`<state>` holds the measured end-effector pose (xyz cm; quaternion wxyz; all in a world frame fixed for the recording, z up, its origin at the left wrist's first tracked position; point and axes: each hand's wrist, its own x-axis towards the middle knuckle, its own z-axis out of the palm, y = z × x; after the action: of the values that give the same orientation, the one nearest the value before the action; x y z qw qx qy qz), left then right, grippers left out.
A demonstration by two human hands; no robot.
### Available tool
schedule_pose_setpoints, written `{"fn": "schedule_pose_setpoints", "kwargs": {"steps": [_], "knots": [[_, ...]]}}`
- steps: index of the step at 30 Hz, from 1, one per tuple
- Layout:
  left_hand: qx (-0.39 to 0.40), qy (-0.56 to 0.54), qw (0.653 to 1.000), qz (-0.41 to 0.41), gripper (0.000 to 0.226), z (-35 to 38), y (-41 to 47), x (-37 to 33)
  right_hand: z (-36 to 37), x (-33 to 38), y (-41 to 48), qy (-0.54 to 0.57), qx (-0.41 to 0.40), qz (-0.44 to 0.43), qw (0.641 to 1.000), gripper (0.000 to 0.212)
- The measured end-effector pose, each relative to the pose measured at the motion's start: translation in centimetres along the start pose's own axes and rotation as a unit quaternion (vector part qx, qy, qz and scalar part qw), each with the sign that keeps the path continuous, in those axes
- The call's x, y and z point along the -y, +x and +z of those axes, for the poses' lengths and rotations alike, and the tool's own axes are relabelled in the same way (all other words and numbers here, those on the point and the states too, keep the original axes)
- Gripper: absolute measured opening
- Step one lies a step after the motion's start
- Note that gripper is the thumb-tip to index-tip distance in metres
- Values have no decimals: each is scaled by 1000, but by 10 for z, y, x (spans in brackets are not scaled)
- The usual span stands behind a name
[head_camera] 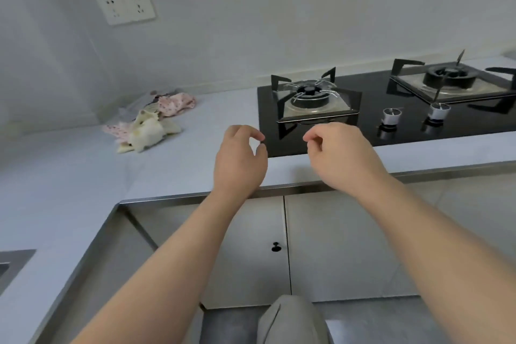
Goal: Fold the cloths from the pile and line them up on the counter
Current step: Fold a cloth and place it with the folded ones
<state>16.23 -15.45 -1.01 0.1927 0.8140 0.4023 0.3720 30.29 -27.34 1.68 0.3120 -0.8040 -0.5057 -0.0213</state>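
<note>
A crumpled pile of cloths [152,123], cream ones and pink dotted ones, lies in the back left corner of the pale counter [83,165]. My left hand [240,159] and my right hand [337,156] hover side by side over the counter's front part, well to the right of the pile. Both have loosely curled fingers and hold nothing. No folded cloth shows on the counter.
A black glass gas hob [371,131] with two burners and two knobs fills the counter's right side, just behind my hands. A double wall socket [125,5] hangs above the pile. A sink corner [11,265] shows at lower left, cabinet doors [279,246] below.
</note>
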Motion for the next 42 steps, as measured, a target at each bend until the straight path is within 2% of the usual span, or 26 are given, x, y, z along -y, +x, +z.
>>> {"fn": "schedule_pose_setpoints", "kwargs": {"steps": [5, 10, 13, 16, 18, 24, 34, 36, 39, 42], "knots": [[-2, 70, 995, -66, 19, -60, 17, 84, 41, 62, 11, -28, 65, -49, 996, 28], [8, 140, 982, -125, 34, -85, 48, 155, 95, 105, 38, -35, 109, -83, 990, 32], [-36, 122, 982, -143, 38, -93, 72, 186, 128, 124, 59, -39, 131, -105, 985, 34], [-110, 65, 969, -212, 42, -98, 91, 214, 160, 137, 79, -26, 130, -115, 984, 35], [-127, 37, 962, -239, 45, -99, 95, 228, 178, 146, 91, -11, 120, -118, 986, 34], [-101, 58, 971, -211, 45, -98, 93, 230, 208, 171, 106, 26, 103, -110, 988, 33], [-46, 59, 979, -191, 52, -98, 93, 231, 194, 165, 99, 15, 108, -107, 988, 33], [-54, 46, 981, -179, 55, -99, 94, 230, 190, 163, 98, 12, 111, -109, 988, 34], [-107, 34, 982, -149, 57, -102, 92, 223, 183, 161, 96, 12, 115, -113, 987, 35], [-152, 6, 986, -61, 60, -104, 92, 202, 171, 160, 95, 15, 110, -122, 986, 36]]}}
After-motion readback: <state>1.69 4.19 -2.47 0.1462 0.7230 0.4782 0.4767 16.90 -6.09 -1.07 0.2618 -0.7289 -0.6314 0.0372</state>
